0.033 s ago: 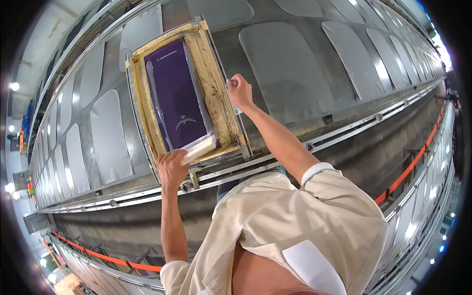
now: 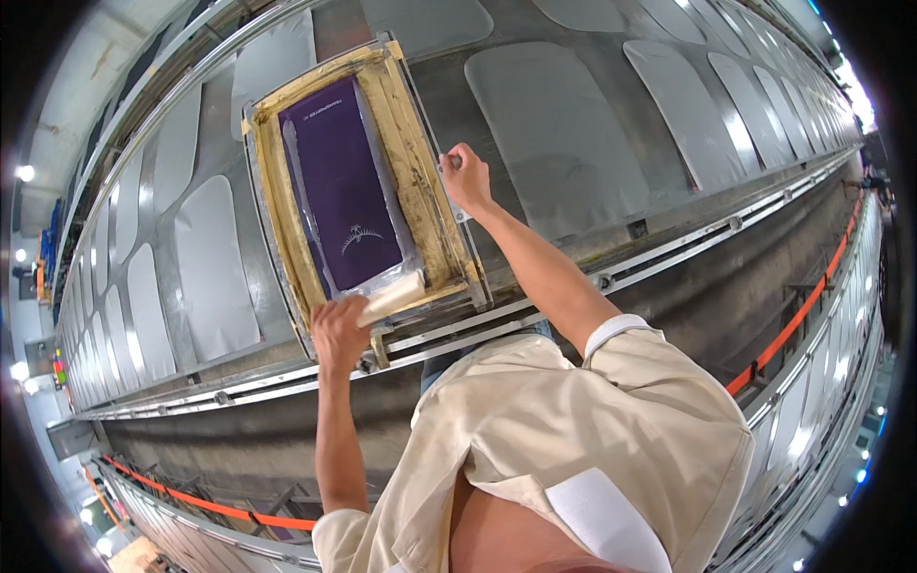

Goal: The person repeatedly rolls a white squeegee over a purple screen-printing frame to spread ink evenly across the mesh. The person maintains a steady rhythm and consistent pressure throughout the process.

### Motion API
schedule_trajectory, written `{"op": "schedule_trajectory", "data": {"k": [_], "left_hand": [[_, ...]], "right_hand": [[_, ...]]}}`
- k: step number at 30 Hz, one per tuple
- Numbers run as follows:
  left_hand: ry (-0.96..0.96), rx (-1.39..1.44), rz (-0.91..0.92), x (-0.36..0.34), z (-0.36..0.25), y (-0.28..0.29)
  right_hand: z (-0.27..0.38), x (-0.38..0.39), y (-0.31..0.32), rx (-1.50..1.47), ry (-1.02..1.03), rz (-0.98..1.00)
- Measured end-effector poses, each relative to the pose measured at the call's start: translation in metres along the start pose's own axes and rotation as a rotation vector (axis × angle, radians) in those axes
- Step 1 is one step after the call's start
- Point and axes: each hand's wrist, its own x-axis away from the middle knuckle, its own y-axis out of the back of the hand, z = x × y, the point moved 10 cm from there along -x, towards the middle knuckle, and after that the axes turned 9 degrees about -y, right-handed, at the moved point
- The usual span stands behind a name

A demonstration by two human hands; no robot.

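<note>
A screen-printing frame (image 2: 426, 181) with a yellowed, ink-stained inner border lies on the long grey table. Its dark purple mesh panel (image 2: 339, 181) bears a pale line design near the close end and small lettering near the far end. At the near left corner my left hand (image 2: 339, 332) is closed around one end of a pale squeegee (image 2: 394, 298), which lies slantwise across the near end of the panel. My right hand (image 2: 465, 180) is curled into a fist at the metal bar along the frame's right side; its fingertips are partly hidden.
Rows of grey rounded panels (image 2: 559, 138) lie flat along the table to both sides of the frame. A metal rail (image 2: 669, 258) runs along the near table edge, close to my body. Behind me, an orange strip (image 2: 798, 329) runs along another table.
My left hand and the squeegee have shifted slightly toward me and to the right. My right hand stays at the frame's side.
</note>
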Motion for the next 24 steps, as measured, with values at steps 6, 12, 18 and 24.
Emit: {"op": "schedule_trajectory", "data": {"k": [6, 12, 18, 24], "left_hand": [[-0.094, 0.016, 0.033, 0.05, 0.014, -0.027], [-0.098, 0.031, -0.034, 0.01, 0.054, -0.037], [-0.119, 0.0, -0.109, -0.133, 0.165, -0.044], [-0.165, -0.073, -0.116, -0.279, 0.277, -0.063]], "right_hand": [[0.001, 0.007, -0.017, 0.17, -0.02, -0.048], [-0.019, 0.008, -0.028, 0.258, -0.15, 0.031], [-0.005, -0.025, -0.041, 0.565, -0.133, 0.257], [0.121, -0.109, -0.132, 0.31, 0.335, 0.419]]}}
